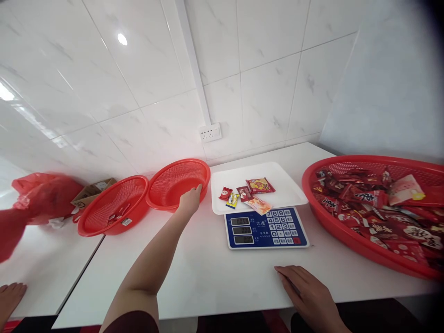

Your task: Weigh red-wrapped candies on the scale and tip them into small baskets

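My left hand (190,201) reaches forward to a round red plastic basket (163,187) and is closed on its near right rim; part of the fingers is hidden. On the table's front area, my right hand (308,293) rests with fingers stretched out, near a blue-and-white digital scale (267,229). The white weighing tray (222,173) of the scale carries several small snack packets, among them a red and yellow packet (260,185), a yellow and blue one (232,200) and a pale orange one (259,205) hanging over the near edge.
At right stands a large red basket (342,231) full of red snack packets. Another red basket (133,222) with a few packets stands left, before a cardboard box (92,194) and red plastic bag (48,196). Another person's hand (10,298) rests far left. A tiled wall bounds the table.
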Demonstrator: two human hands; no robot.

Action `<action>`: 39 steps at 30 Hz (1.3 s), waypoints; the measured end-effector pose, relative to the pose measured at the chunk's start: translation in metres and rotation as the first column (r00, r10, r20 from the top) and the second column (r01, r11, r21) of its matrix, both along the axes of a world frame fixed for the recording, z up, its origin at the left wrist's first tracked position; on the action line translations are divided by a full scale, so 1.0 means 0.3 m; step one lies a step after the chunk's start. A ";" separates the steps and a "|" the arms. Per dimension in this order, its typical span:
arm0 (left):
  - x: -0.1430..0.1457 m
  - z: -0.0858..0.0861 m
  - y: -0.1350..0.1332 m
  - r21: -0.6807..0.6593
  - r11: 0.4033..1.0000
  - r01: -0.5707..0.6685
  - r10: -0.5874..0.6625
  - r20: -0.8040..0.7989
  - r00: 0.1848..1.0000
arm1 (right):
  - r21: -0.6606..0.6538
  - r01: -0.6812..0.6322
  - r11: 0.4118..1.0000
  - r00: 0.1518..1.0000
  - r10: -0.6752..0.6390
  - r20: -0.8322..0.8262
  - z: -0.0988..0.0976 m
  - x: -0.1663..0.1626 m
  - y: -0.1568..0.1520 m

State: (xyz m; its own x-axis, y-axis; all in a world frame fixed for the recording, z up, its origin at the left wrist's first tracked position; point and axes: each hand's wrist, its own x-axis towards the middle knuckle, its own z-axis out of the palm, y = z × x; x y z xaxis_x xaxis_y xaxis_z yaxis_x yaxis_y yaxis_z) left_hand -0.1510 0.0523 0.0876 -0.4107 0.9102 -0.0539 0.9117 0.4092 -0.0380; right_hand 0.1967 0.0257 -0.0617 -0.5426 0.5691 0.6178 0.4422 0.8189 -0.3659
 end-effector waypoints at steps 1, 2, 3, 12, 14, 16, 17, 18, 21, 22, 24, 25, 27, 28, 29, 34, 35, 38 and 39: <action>-0.014 0.001 0.000 0.009 1.000 -0.015 0.015 0.009 1.000 | 0.003 -0.002 1.000 1.000 0.002 0.004 -0.002 0.000 0.000; -0.024 0.005 -0.002 0.020 0.999 -0.027 0.026 0.020 0.999 | 0.005 -0.004 1.000 1.000 0.004 0.007 -0.003 0.001 0.000; -0.028 0.010 -0.006 0.036 0.999 -0.030 0.029 0.034 0.999 | 0.006 -0.007 1.000 1.000 0.007 0.011 -0.004 0.001 0.000; 0.212 0.029 0.029 0.219 0.931 0.292 -0.327 0.142 0.934 | 0.022 -0.003 1.000 1.000 0.002 0.019 -0.011 -0.002 0.005; 0.258 0.013 0.064 0.192 0.926 0.326 -0.356 0.153 0.922 | 0.013 -0.001 1.000 1.000 0.000 0.028 -0.015 -0.002 0.005; 0.278 0.002 0.096 0.165 0.933 0.320 -0.345 0.153 0.926 | 0.003 0.004 1.000 1.000 -0.004 0.029 -0.018 0.000 0.005; 0.282 -0.002 0.108 0.153 0.937 0.314 -0.337 0.155 0.929 | 0.000 0.006 1.000 1.000 -0.006 0.026 -0.018 0.001 0.005; 0.284 -0.004 0.118 0.143 0.940 0.311 -0.332 0.160 0.930 | 0.000 0.007 1.000 1.000 -0.007 0.022 -0.019 0.002 0.004; 0.289 -0.006 0.134 0.145 0.935 0.324 -0.347 0.176 0.921 | 0.001 0.001 1.000 1.000 -0.001 0.012 -0.017 0.002 0.004; 0.291 -0.006 0.137 0.158 0.930 0.331 -0.357 0.176 0.917 | 0.001 -0.002 1.000 1.000 0.002 0.010 -0.016 0.002 0.005; 0.291 -0.006 0.140 0.196 0.921 0.335 -0.369 0.171 0.914 | 0.003 -0.004 1.000 1.000 0.004 0.007 -0.012 0.001 0.004; 0.285 -0.002 0.141 0.219 0.919 0.328 -0.367 0.165 0.916 | 0.005 -0.006 1.000 1.000 0.005 0.005 -0.010 0.001 0.004; 0.254 0.013 0.140 0.277 0.917 0.287 -0.334 0.142 0.932 | 0.011 -0.007 1.000 1.000 0.007 0.002 -0.007 0.002 0.002; 0.228 0.026 0.138 0.313 0.916 0.252 -0.302 0.125 0.945 | 0.012 -0.009 1.000 1.000 0.009 0.003 -0.007 0.002 0.002; 0.195 0.042 0.134 0.350 0.913 0.211 -0.262 0.107 0.959 | 0.013 -0.011 1.000 1.000 0.010 0.004 -0.007 0.003 0.001; 0.058 0.111 0.116 0.476 0.877 0.063 -0.106 0.063 0.992 | 0.011 -0.005 1.000 1.000 0.004 0.019 -0.014 0.003 0.000; 0.060 0.114 0.116 0.476 0.876 0.081 -0.128 0.068 0.989 | 0.009 -0.002 1.000 1.000 0.001 0.021 -0.016 0.003 0.000; 0.143 0.093 0.126 0.422 0.869 0.259 -0.333 0.113 0.936 | -0.008 0.005 1.000 1.000 -0.005 0.031 -0.017 0.002 0.001; 0.188 0.080 0.131 0.394 0.850 0.349 -0.429 0.137 0.893 | -0.012 0.007 1.000 0.999 -0.006 0.034 -0.016 0.002 0.001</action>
State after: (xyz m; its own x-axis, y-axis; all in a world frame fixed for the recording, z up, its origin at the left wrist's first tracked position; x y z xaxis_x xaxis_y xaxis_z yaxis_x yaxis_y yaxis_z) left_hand -0.0946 0.0915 0.1116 -0.0340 0.9667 0.2536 0.9672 -0.0321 0.2519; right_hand 0.1973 0.0260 -0.0663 -0.5597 0.5801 0.5917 0.4598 0.8115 -0.3606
